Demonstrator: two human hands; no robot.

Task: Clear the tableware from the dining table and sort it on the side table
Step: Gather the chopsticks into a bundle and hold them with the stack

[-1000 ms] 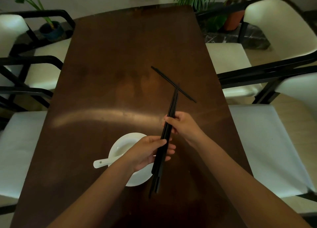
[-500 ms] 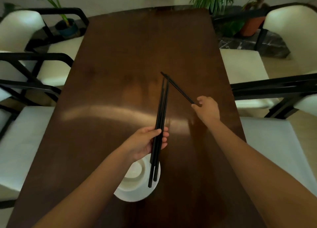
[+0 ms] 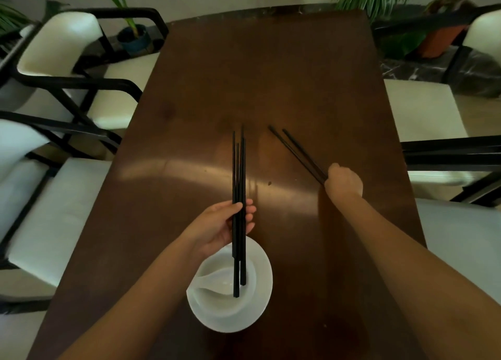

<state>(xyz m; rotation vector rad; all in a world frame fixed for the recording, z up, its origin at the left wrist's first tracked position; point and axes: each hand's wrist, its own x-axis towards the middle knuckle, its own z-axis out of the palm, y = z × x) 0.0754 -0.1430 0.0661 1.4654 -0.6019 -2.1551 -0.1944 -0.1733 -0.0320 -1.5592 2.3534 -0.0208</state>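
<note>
My left hand grips a chopstick bundle; my right hand pinches the last pair. Bowl and spoon remain on the dining table, I judge uncleared.

A long dark brown wooden dining table with a glossy top runs away from the viewer, a pale band of reflected light crossing it about midway. Near its close end sits a white plate, and on the plate a white bowl with a white spoon lying in it. Beyond the plate and to its right, a small dark speck lies on the bare wood.
</note>
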